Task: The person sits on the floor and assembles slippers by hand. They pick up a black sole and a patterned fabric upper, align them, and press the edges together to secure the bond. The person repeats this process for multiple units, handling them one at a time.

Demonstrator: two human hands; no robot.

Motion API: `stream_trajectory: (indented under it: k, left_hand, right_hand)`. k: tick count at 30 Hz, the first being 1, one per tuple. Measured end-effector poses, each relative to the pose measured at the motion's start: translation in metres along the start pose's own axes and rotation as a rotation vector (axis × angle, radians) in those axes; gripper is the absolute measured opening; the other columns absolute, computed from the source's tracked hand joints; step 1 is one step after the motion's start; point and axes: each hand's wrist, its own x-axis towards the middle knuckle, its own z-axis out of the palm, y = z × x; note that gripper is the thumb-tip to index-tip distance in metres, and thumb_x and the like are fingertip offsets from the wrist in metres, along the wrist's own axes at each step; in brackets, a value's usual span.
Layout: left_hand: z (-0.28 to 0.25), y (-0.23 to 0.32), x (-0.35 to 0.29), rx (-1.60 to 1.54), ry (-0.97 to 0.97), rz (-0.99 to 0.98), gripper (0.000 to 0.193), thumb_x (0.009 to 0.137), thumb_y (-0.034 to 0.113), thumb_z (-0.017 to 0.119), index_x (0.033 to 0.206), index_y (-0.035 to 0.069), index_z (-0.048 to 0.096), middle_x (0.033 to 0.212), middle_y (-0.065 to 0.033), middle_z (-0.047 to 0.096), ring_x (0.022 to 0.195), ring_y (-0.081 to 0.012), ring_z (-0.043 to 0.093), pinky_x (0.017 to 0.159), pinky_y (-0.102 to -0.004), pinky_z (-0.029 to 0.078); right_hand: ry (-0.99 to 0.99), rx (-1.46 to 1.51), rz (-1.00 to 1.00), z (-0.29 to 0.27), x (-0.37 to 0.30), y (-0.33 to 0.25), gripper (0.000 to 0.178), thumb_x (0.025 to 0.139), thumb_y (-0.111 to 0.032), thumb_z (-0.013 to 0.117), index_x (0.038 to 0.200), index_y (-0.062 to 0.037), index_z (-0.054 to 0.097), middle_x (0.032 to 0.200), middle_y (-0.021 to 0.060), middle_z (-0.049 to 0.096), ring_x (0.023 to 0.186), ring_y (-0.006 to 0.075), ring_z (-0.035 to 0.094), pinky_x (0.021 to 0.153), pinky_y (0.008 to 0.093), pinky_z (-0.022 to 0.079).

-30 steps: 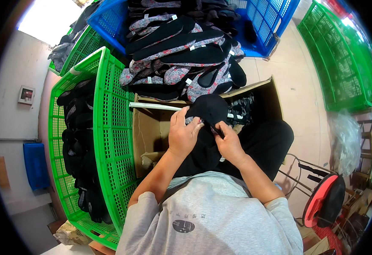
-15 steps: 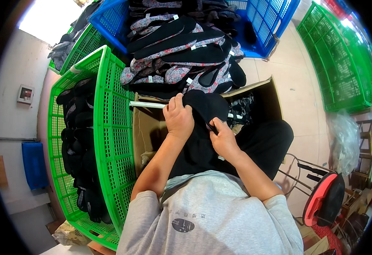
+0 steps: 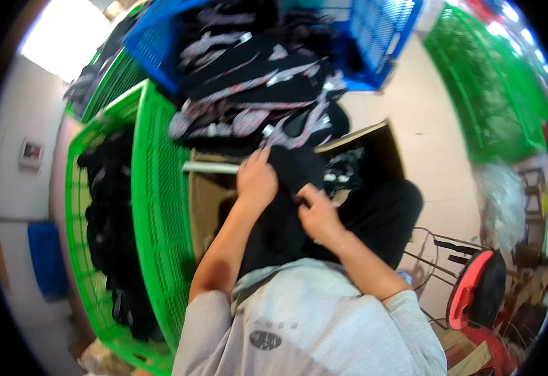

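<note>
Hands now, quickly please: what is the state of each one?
Left hand: closed on the black garment.
Right hand: pinching the same black garment.

Pale tan floor (image 3: 440, 156), grey wall (image 3: 20, 207) at left, bright window (image 3: 57, 37) above.

Pale floor carrying crates, a carton and a red stool

The pale floor (image 3: 424, 119) shows bare to the right of the fingers (image 3: 261, 156). On it, left of the fingers, stands a green crate (image 3: 155, 207) of dark goods; beyond the fingers sits a blue crate (image 3: 380, 37) heaped with black and patterned pieces; directly beneath them an open cardboard carton (image 3: 374, 135). Far right another green crate (image 3: 493, 94) stands, blurred. Lower right, nearer the person than the fingers, a red stool (image 3: 474, 294).
</note>
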Motion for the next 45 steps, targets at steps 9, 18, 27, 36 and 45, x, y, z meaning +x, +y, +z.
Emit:
stream_trajectory:
  k: [9, 18, 27, 36, 45]
  left_hand:
    - [-0.011, 0.002, -0.008, -0.271, -0.117, -0.113, 0.052, 0.078, -0.008, 0.05, 0.13, -0.006, 0.054, 0.117, -0.0264, 0.064, 0.105, -0.0426, 0.061, 0.092, -0.0425, 0.049]
    - [-0.003, 0.004, -0.016, -0.052, -0.071, -0.07, 0.041, 0.077, -0.01, 0.048, 0.116, -0.015, 0.059, 0.127, -0.0268, 0.058, 0.108, -0.0439, 0.059, 0.094, -0.0426, 0.048]
    - [-0.002, 0.005, -0.017, -0.192, -0.06, -0.116, 0.052, 0.08, -0.004, 0.04, 0.131, -0.009, 0.051, 0.124, -0.0257, 0.06, 0.11, -0.0391, 0.059, 0.099, -0.0397, 0.044]
    - [0.002, 0.004, -0.016, -0.208, -0.079, -0.201, 0.05, 0.084, 0.002, 0.04, 0.133, -0.003, 0.051, 0.122, -0.0242, 0.062, 0.109, -0.0379, 0.06, 0.098, -0.0402, 0.044]
    - [-0.002, 0.01, -0.014, -0.354, -0.036, -0.25, 0.043, 0.075, -0.007, 0.046, 0.116, -0.013, 0.057, 0.131, -0.0244, 0.055, 0.105, -0.0407, 0.061, 0.093, -0.0423, 0.048]
  right_hand:
    - [-0.034, 0.185, -0.016, 0.009, -0.001, 0.01, 0.027, 0.078, 0.004, 0.058, 0.103, -0.0045, 0.052, 0.096, 0.0179, 0.06, 0.095, 0.0408, 0.055, 0.081, 0.0478, 0.046]
    - [0.005, 0.226, 0.069, 0.004, -0.012, 0.009, 0.027, 0.083, -0.001, 0.059, 0.108, -0.0057, 0.052, 0.099, 0.023, 0.059, 0.095, 0.0435, 0.058, 0.082, 0.0492, 0.046]
    - [-0.044, 0.238, 0.091, -0.002, -0.012, 0.007, 0.025, 0.082, -0.001, 0.059, 0.106, -0.0058, 0.051, 0.099, 0.0235, 0.06, 0.096, 0.0443, 0.059, 0.081, 0.0515, 0.047]
    - [-0.06, 0.209, 0.115, -0.006, -0.012, 0.004, 0.026, 0.083, -0.002, 0.059, 0.107, -0.0063, 0.051, 0.1, 0.0234, 0.059, 0.097, 0.0449, 0.059, 0.082, 0.0518, 0.047]
    - [-0.045, 0.219, 0.097, -0.003, -0.011, 0.007, 0.026, 0.083, -0.002, 0.059, 0.107, -0.0051, 0.051, 0.1, 0.0241, 0.06, 0.097, 0.0447, 0.059, 0.082, 0.051, 0.048]
